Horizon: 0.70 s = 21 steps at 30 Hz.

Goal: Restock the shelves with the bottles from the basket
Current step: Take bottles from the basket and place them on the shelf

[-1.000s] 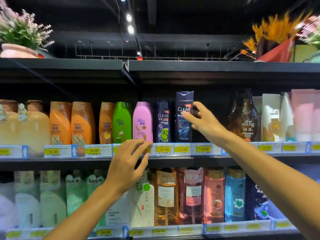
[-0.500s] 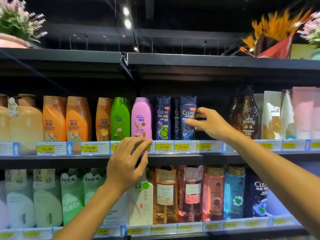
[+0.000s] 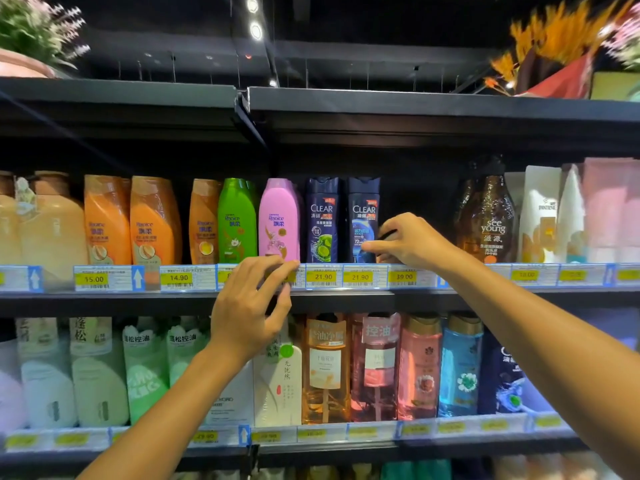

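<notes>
The right-hand Clear shampoo bottle [image 3: 363, 220] stands upright at the front edge of the middle shelf [image 3: 346, 299], just beside its twin [image 3: 322, 220] and above a 21.90 tag, label facing out, presumably for display. The right hand [image 3: 410, 240] reaches in from the right, its grip loosely curled, thumb touching the bottle's lower right side, holding nothing. The left hand [image 3: 251, 310] rests half-spread against the price rail [image 3: 322, 277], probably steadying; no basket is in view.

Two dark CLEAR bottles [image 3: 322, 220], three orange Rejoice bottles [image 3: 154, 220], one green bottle [image 3: 237, 220], one pink bottle [image 3: 278, 220].
</notes>
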Motion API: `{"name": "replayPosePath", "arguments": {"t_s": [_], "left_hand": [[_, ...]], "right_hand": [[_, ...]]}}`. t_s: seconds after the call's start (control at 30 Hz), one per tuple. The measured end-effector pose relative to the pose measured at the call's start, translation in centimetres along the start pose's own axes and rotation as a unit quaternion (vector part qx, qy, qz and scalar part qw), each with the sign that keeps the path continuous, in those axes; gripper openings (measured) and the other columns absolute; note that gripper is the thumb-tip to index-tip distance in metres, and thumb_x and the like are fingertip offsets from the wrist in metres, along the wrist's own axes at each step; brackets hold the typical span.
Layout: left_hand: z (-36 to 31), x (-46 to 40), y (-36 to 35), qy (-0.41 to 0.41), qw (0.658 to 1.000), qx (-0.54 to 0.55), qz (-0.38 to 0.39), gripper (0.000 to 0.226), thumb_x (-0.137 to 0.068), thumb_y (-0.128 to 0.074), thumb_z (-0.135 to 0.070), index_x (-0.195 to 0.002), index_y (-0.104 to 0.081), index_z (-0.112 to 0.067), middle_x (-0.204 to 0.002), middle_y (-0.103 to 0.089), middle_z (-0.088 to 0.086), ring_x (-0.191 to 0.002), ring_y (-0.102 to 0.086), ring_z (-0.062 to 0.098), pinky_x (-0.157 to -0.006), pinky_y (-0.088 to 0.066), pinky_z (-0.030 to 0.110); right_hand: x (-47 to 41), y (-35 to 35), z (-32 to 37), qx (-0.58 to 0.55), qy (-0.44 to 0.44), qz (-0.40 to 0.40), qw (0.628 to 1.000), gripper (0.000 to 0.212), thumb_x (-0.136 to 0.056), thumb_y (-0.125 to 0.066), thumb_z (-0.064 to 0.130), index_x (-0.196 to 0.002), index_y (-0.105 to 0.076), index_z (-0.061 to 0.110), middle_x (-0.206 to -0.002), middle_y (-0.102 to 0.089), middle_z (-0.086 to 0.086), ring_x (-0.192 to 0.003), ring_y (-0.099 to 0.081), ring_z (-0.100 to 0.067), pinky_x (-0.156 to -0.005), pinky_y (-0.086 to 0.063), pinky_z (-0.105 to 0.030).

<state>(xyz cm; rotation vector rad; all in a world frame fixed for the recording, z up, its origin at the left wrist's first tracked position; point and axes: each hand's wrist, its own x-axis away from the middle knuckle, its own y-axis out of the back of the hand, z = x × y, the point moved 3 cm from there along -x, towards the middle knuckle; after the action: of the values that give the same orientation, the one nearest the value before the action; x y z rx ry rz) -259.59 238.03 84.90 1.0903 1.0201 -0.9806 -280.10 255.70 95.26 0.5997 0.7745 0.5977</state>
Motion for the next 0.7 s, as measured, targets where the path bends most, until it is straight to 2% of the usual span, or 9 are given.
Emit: {"name": "replayPosePath", "arguments": {"t_s": [0.4,0.5,0.57,0.6,0.7], "left_hand": [[-0.6,-0.3,0.3,0.034,0.999,-0.007,0.032,0.036,-0.095,-0.056,-0.021,-0.129,-0.067,-0.016,-0.118,-0.064,0.003,-0.111,-0.059,0.024,-0.092,-0.049,0.034],[-0.9,-0.4,0.6,0.052,0.996,0.002,0.070,0.036,-0.097,-0.054,-0.022,-0.131,-0.064,-0.018,-0.122,-0.062,0.001,-0.115,-0.056,0.021,-0.095,-0.049,0.035],[-0.8,-0.6,1.2,0.055,0.992,0.018,0.109,0.037,-0.098,-0.052,-0.025,-0.134,-0.061,-0.019,-0.127,-0.059,-0.001,-0.120,-0.054,0.019,-0.100,-0.048,0.037],[-0.8,-0.8,1.7,0.054,0.990,0.028,0.128,0.039,-0.099,-0.051,-0.026,-0.136,-0.059,-0.019,-0.130,-0.057,-0.002,-0.123,-0.052,0.017,-0.104,-0.047,0.037],[-0.9,-1.1,3.6,0.052,0.983,0.055,0.168,0.045,-0.102,-0.050,-0.026,-0.147,-0.050,-0.018,-0.145,-0.050,-0.004,-0.136,-0.044,0.010,-0.116,-0.036,0.030]], "right_hand": [[0.4,-0.6,1.2,0.052,0.001,-0.018,0.998,0.040,-0.088,-0.072,0.035,-0.109,-0.065,0.002,-0.105,-0.073,-0.013,-0.091,-0.071,-0.021,-0.084,-0.061,-0.042],[0.8,-0.7,1.7,0.069,0.000,-0.009,0.998,0.035,-0.089,-0.071,0.035,-0.105,-0.061,0.005,-0.108,-0.071,-0.012,-0.088,-0.068,-0.019,-0.073,-0.057,-0.033],[1.3,-0.4,1.6,0.098,0.000,-0.002,0.995,0.040,-0.088,-0.072,0.039,-0.108,-0.061,0.006,-0.108,-0.070,-0.012,-0.081,-0.064,-0.015,-0.067,-0.051,-0.029],[1.5,-0.1,1.4,0.108,0.002,-0.005,0.994,0.047,-0.087,-0.073,0.041,-0.115,-0.061,0.005,-0.110,-0.070,-0.013,-0.082,-0.064,-0.016,-0.068,-0.052,-0.030],[2.3,1.1,0.8,0.112,0.037,-0.079,0.990,0.067,-0.083,-0.075,0.048,-0.137,-0.053,0.013,-0.128,-0.067,-0.008,-0.109,-0.066,-0.026,-0.091,-0.056,-0.045]]}}
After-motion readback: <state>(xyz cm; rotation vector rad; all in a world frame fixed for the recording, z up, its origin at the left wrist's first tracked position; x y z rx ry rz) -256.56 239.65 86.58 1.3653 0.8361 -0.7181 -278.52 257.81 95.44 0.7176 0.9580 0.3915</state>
